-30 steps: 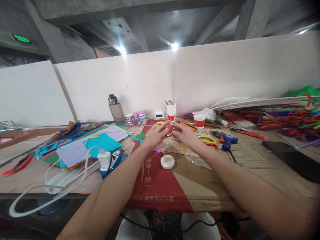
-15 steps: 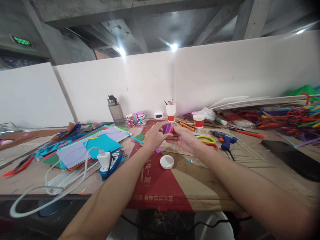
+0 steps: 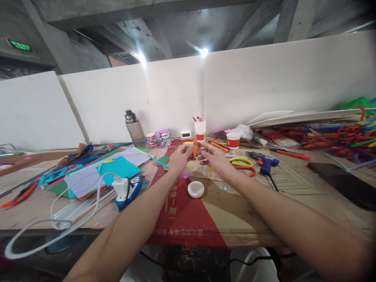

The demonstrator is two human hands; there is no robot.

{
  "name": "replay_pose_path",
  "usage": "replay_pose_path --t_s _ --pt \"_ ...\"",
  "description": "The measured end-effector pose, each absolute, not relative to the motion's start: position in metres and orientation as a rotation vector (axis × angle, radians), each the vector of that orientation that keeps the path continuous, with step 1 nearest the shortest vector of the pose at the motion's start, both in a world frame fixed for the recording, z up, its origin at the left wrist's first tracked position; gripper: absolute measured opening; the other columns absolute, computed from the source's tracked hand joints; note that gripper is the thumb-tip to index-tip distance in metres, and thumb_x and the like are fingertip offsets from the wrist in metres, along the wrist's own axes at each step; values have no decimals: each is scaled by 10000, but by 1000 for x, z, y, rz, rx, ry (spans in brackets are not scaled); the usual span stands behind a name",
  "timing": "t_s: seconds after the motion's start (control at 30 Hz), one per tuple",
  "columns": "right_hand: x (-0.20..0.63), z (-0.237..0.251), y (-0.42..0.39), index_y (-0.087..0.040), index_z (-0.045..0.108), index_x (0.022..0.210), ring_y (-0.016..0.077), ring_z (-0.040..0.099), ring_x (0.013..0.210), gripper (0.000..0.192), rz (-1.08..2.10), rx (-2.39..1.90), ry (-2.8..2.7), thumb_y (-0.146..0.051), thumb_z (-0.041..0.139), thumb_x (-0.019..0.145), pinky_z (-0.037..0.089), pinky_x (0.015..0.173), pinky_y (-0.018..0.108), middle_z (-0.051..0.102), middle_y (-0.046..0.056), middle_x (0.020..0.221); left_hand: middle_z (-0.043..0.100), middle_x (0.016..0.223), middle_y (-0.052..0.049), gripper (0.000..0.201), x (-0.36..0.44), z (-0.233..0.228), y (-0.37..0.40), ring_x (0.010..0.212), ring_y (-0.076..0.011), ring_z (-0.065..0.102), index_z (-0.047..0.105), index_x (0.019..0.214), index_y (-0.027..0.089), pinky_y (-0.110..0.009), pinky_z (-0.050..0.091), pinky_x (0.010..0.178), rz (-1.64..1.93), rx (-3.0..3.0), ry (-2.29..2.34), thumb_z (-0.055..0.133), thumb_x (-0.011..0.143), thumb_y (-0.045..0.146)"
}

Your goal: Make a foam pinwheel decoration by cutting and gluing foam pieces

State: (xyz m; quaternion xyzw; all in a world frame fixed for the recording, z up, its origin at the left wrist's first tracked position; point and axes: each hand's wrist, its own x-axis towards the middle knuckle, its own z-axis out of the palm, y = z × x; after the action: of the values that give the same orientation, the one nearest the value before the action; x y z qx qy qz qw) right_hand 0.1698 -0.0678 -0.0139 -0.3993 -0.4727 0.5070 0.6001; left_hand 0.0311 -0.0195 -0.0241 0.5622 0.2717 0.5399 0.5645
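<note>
My left hand (image 3: 179,159) pinches a small orange piece (image 3: 196,149) between thumb and fingers, above the middle of the cardboard. A yellow edge (image 3: 188,143) shows at its fingertips; whether it belongs to the same piece I cannot tell. From the other side, my right hand (image 3: 216,157) has its thumb and index finger closed at the orange piece's right edge, the other fingers loosely curled. A shallow white round dish (image 3: 196,189) lies below both hands on the red-and-brown cardboard (image 3: 188,219). Fingers partly hide the piece's shape.
Right: yellow-handled scissors (image 3: 241,162), a blue glue gun (image 3: 266,163), a red-and-white paper cup (image 3: 233,141) and a black flat object (image 3: 340,184). Left: coloured paper sheets (image 3: 119,169), a power socket (image 3: 128,192) with a white cable and a bottle (image 3: 134,129). A pen cup (image 3: 200,130) stands behind.
The piece between my hands showed purple and red before; now orange and yellow show. My right hand's fingers have drawn together at its edge. The view has shifted slightly.
</note>
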Motion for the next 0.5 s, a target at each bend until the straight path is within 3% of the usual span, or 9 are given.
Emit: replay_pose_path --t_s 0.33,0.5 --pt "171 -18 -64 -228 567 929 108 601 656 179 1086 -995 -1179 -211 587 752 494 587 227 610 -49 711 635 789 14 368 31 -24 -20 703 -100 592 636 819 176 -211 470 628 1216 1238 610 800 719 490" --pt "172 -24 -62 -225 594 980 138 600 691 207 835 -1036 -1362 -238 568 776 498 630 277 590 -33 752 662 817 -6 406 33 -23 -21 669 -99 607 645 898 163 -221 489 604 1160 1110 596 788 737 507"
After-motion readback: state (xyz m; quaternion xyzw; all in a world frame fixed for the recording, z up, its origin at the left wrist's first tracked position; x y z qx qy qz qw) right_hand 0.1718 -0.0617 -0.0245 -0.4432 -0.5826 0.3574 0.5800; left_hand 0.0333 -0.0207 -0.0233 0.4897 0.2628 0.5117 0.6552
